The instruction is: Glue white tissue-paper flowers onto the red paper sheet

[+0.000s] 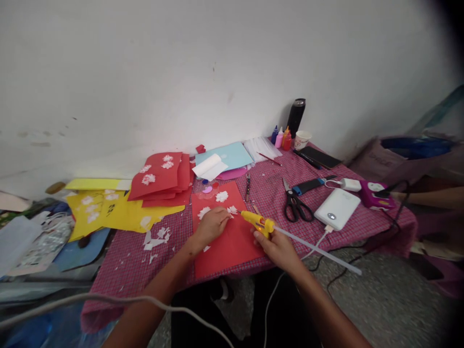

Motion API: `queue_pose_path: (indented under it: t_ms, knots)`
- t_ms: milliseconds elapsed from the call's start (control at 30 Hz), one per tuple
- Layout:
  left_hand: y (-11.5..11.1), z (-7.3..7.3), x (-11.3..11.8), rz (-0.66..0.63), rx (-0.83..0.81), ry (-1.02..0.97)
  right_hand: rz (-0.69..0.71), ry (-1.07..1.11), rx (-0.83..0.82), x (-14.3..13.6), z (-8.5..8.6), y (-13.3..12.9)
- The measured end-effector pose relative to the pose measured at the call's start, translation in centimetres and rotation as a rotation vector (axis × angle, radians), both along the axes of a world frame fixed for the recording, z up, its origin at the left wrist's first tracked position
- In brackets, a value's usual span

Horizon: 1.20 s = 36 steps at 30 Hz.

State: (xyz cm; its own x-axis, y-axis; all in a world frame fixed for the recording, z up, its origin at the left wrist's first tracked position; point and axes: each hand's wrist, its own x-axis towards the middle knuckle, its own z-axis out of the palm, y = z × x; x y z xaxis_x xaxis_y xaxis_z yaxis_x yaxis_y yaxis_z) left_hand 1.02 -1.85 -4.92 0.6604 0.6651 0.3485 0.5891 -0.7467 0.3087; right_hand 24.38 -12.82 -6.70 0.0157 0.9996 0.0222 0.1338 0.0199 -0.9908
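My right hand [278, 247] grips a yellow hot glue gun [256, 222] by its handle. A long translucent glue stick [319, 251] juts out of its back. The nozzle points left, close to a small white paper flower [232, 210] on a red sheet [224, 251]. My left hand [210, 226] rests low over that sheet, fingertips pinched together beside the flower; what they hold is hidden. Two more white flowers lie on the sheet, one fuller [221, 196] toward the top and another [203, 211] partly behind my left hand.
Red cards [163, 176] with white flowers and yellow paper [123, 215] lie left, near white scraps [157, 237]. Black scissors [297, 208], a white power bank [337, 209] and a purple power strip [377, 193] sit right. A black bottle [296, 116] stands behind. Cables cross below.
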Motion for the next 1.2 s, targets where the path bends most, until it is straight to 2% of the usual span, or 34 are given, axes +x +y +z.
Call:
queue_pose_path:
  t_ms: [800, 1033, 1200]
  knots:
    - [0.1, 1.3, 1.1, 0.077, -0.061, 0.237, -0.028, 0.023, 0.010, -0.1, 0.2, -0.1]
    - [-0.2, 1.1, 0.7, 0.069, -0.070, 0.144, -0.042, 0.002, -0.008, -0.1, 0.5, -0.1]
    - [-0.8, 1.4, -0.4, 0.148, -0.092, 0.065, -0.030, 0.045, -0.004, -0.1, -0.1, 0.0]
